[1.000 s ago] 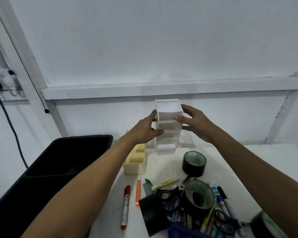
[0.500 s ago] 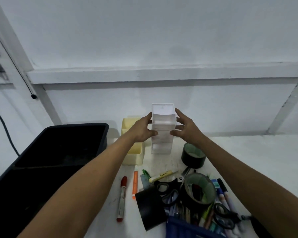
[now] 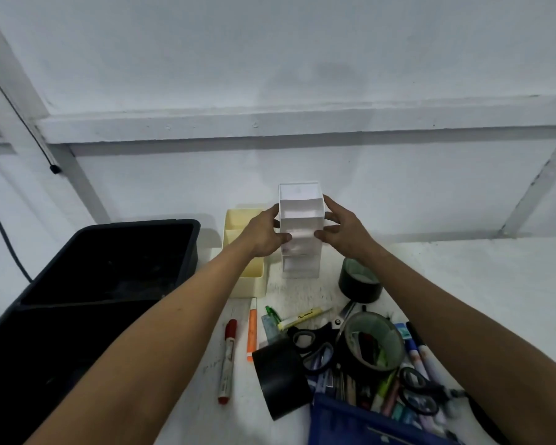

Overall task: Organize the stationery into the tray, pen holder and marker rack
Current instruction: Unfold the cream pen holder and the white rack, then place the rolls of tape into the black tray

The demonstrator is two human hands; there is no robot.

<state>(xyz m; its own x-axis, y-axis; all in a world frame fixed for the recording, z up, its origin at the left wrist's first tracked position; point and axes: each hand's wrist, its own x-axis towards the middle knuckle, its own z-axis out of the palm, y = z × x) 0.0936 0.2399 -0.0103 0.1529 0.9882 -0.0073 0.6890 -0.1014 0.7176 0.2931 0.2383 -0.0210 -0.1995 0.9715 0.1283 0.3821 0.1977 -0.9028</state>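
Nearest, below the fingers, a red-capped white marker [image 3: 226,361] lies lengthwise pointing away. Beyond, the left hand [image 3: 264,234] and right hand [image 3: 345,232] clasp opposite sides of the tall white tiered plastic marker rack [image 3: 299,232], upright on the white table [image 3: 463,277], its openings facing the person

Marker rack [image 3: 300,232]: my fingers [image 3: 326,234] are covering parts of both its side walls. Pen holder [image 3: 243,248]: my left forearm is hiding its middle. Blue pouch [image 3: 360,425]: the bottom edge is cutting it off. Pens beneath the scissors [image 3: 313,343]: they are blurring together, colours indistinct.
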